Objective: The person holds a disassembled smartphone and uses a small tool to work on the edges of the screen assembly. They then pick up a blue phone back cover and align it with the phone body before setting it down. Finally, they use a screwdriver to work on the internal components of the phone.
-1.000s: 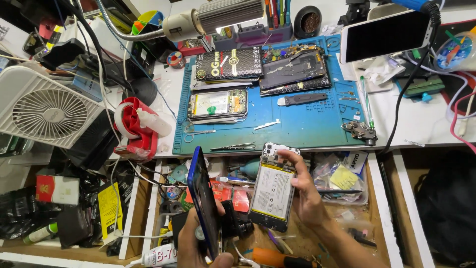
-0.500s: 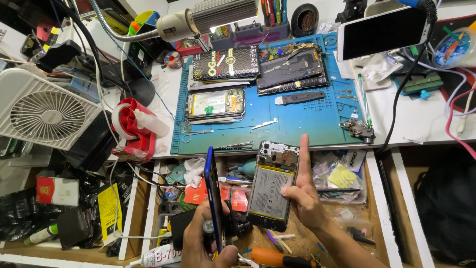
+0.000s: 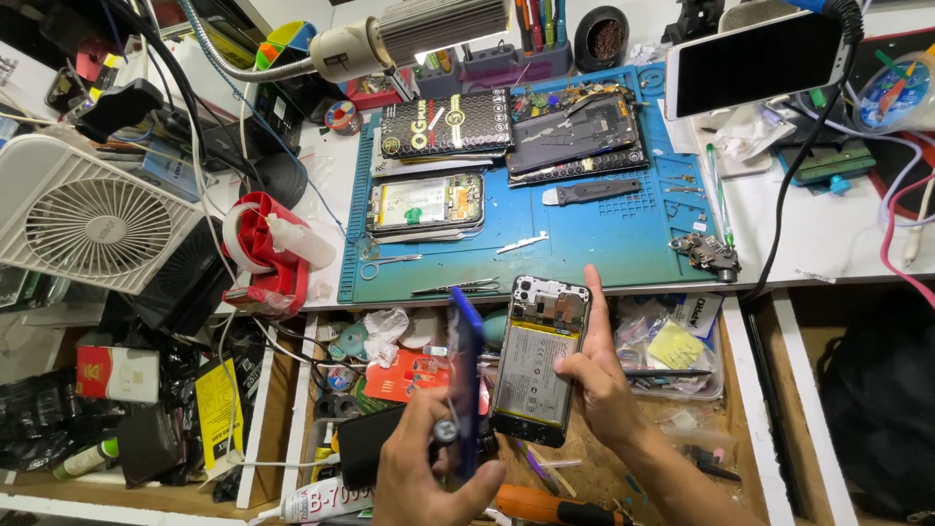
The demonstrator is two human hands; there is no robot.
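Head view, open drawer [image 3: 740, 409] holding clutter, phone [image 3: 539, 360]

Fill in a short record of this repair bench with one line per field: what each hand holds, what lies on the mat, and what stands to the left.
Left hand: left hand holds a blue back cover edge-on, upright
Right hand: right hand holds an opened phone, battery side up, forefinger raised
Hands' place: above an open drawer full of small parts
Mat: blue work mat bears another opened phone, tweezers and a dark pry tool
Left of mat: white fan, red tape dispenser
Above: desk lamp
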